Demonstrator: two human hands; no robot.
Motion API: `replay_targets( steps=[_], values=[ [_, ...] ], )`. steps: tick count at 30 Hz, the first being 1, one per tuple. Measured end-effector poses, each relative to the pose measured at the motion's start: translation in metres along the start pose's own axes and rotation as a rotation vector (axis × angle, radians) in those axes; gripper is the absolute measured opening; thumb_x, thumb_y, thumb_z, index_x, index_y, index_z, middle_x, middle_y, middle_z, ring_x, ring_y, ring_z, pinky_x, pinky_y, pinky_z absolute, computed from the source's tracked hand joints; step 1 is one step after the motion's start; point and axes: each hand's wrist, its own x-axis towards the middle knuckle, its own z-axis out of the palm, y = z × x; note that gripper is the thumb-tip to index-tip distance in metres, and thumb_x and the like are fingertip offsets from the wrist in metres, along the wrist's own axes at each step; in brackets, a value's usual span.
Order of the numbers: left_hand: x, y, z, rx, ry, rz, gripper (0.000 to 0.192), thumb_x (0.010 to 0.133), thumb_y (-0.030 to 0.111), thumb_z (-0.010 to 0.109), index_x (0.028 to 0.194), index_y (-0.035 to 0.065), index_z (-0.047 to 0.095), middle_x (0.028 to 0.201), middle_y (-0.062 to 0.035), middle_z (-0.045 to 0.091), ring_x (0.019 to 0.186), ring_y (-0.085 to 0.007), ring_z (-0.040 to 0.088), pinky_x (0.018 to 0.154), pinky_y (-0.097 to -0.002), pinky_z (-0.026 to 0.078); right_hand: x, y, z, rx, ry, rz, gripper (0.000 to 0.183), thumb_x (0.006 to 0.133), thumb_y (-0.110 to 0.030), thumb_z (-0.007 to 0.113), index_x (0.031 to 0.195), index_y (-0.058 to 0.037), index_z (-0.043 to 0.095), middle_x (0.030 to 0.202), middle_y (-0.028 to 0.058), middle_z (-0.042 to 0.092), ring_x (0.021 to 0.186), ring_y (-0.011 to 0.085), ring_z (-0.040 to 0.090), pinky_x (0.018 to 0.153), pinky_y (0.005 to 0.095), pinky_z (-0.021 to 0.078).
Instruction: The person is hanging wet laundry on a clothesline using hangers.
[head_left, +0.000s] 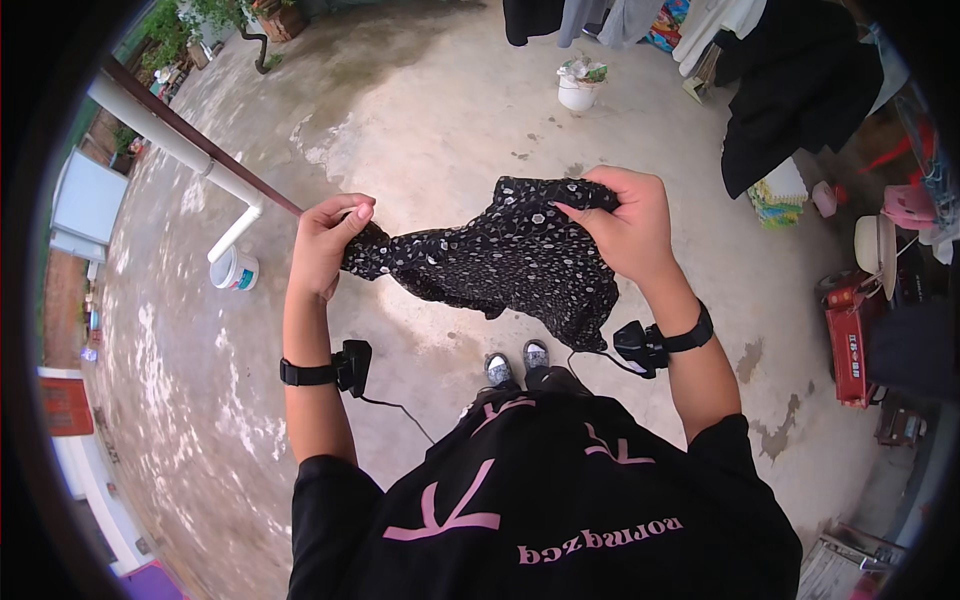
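A black garment with a small white floral print (517, 262) is stretched between my two hands, above the concrete floor. My left hand (324, 240) grips its narrow, bunched end, with the thumb raised along the fingers. At the wider end, my right hand (634, 221) pinches the upper edge between thumb and fingers. The cloth's lower part hangs loose in folds below my right hand. Its exact kind cannot be told from this side. Each wrist wears a black strap with a small device and a cable.
Hanging clothes, among them a large black one (806, 90), are at the upper right. A white bucket (577, 94) stands ahead. At the left, a white drainpipe (236, 232) ends above another bucket (244, 271). A red vehicle (849, 337) is parked at the right.
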Motion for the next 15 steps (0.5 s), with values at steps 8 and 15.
replay_targets(
  steps=[8,15],
  values=[
    [-0.031,-0.01,0.027,0.76,-0.1,0.327,0.029,0.061,0.0,0.077,0.088,-0.0012,0.065,0.084,-0.0098,0.06,0.068,-0.0188,0.052,0.065,-0.0275,0.042,0.023,0.002,-0.036,-0.016,0.145,-0.029,0.012,0.076,-0.005,0.072,0.072,0.0038,0.064,0.053,-0.0022,0.051,0.051,0.0039,0.039,0.046,0.0225,0.0286],
    [-0.005,-0.034,0.038,0.509,-0.023,0.449,0.019,0.068,0.004,0.059,0.085,-0.0032,0.065,0.093,-0.0108,0.06,0.083,-0.0202,0.053,0.075,-0.0311,0.044,0.023,0.005,-0.016,-0.013,0.032,-0.008,0.012,0.075,-0.005,0.072,0.073,0.003,0.064,0.055,0.0004,0.054,0.052,0.005,0.042,0.047,0.0223,0.0334]
  ],
)
